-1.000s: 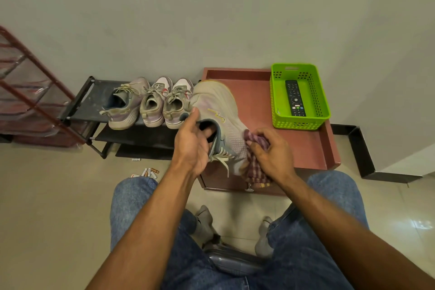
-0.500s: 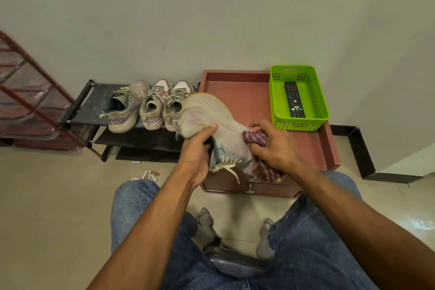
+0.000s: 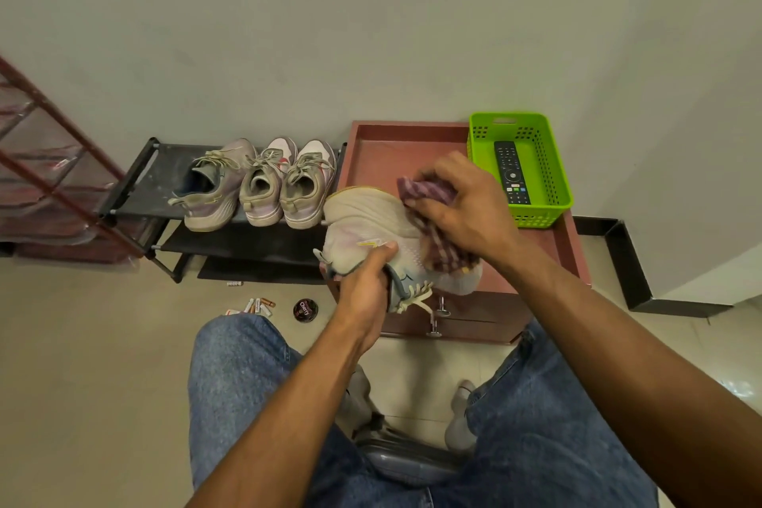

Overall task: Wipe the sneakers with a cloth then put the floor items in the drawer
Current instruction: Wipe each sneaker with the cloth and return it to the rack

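My left hand (image 3: pixel 365 287) grips a pale grey sneaker (image 3: pixel 371 225) at its collar, holding it over the front of the red-brown drawer cabinet (image 3: pixel 474 320). My right hand (image 3: pixel 466 206) holds a purple checked cloth (image 3: pixel 433 227) bunched against the sneaker's upper side. Three more sneakers (image 3: pixel 264 186) stand in a row on the black shoe rack (image 3: pixel 144 186). On the floor lie several batteries (image 3: pixel 257 305) and a round shoe polish tin (image 3: pixel 305 310).
A green basket (image 3: pixel 552 194) with a black remote (image 3: pixel 511 171) stands on the cabinet top at the back right. A red wire rack (image 3: pixel 45 177) is at the left. My knees in jeans and a stool base fill the foreground. The drawer looks closed.
My right hand has slid the cloth up along the sneaker, away from me. The sneaker has tilted, and the polish tin on the floor has come into view.
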